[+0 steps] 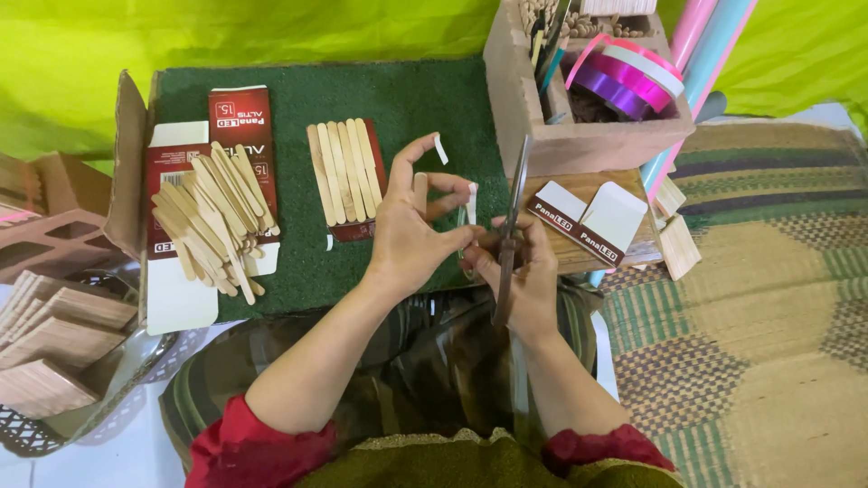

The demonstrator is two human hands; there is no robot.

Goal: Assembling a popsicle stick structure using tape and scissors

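The left hand (pixel 411 237) is raised over the near edge of the green mat (pixel 416 99), its fingers (pixel 445 186) pinched narrow on a small white strip (pixel 471 202) that stands roughly upright. Just right of it, nearly touching, the right hand (pixel 524 271) grips a pair of scissors (pixel 512 217), blades pointing away toward the far side, long axis almost parallel to the strip. A glued row of wooden sticks (pixel 344 172) lies flat on the mat to the left, beyond the left hand's fingers.
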